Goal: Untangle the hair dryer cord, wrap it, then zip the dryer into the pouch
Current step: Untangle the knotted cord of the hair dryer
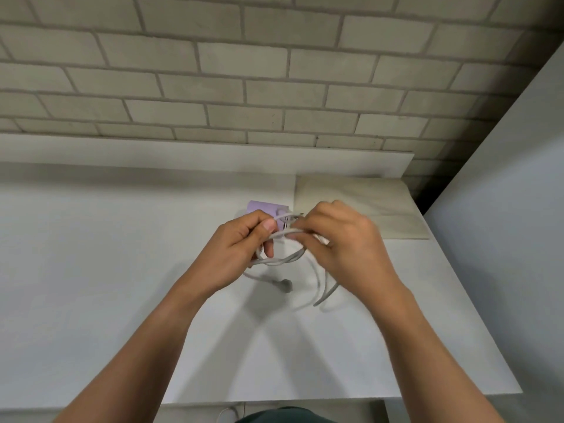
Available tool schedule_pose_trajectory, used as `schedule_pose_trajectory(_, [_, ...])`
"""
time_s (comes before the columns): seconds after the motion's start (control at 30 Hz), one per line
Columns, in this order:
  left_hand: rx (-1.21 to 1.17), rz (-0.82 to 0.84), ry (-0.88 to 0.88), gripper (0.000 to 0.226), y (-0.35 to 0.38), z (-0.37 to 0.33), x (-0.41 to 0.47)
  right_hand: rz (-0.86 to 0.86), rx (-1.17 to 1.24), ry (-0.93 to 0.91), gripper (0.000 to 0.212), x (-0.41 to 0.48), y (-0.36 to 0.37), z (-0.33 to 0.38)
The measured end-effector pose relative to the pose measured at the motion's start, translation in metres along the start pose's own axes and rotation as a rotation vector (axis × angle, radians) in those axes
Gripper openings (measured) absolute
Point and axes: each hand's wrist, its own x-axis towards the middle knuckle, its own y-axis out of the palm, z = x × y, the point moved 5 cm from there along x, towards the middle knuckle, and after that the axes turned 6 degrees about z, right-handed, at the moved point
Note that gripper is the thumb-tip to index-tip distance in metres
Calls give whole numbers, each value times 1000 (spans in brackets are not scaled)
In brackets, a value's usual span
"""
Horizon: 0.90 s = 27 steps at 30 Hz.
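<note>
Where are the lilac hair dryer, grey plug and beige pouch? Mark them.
Lilac hair dryer [259, 208]: head view, body.
Grey cord plug [286, 285]: head view, middle.
Flat beige pouch [366, 196]: head view, bare middle.

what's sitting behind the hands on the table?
A lilac hair dryer, only its far end showing; the left hand, right hand and cord cover the rest. A beige pouch lies flat behind the right hand.

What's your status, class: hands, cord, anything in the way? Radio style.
Left hand and right hand both pinching cord, lifted, loops tangled. Lilac dryer on table behind hands; pouch beside it. Nothing blocking.
</note>
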Motion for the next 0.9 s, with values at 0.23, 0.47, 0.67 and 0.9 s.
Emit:
schedule_pose_trajectory(0.23, [-107,-22,72,29,-2,-2,-2,-395,425,423,6,5,-63,-39])
schedule_pose_trajectory(0.47, [-22,-10,83,36,3,-4,5,37,41,727,26,-16,-61,-75])
schedule_pose_trajectory(0.67, [25,-32,47,28,2,2,13,335,-72,526,65,-15,-46,-35])
schedule_pose_trajectory(0.9, [-11,70,48,31,16,-1,17,154,-181,150,23,-1,-11,3])
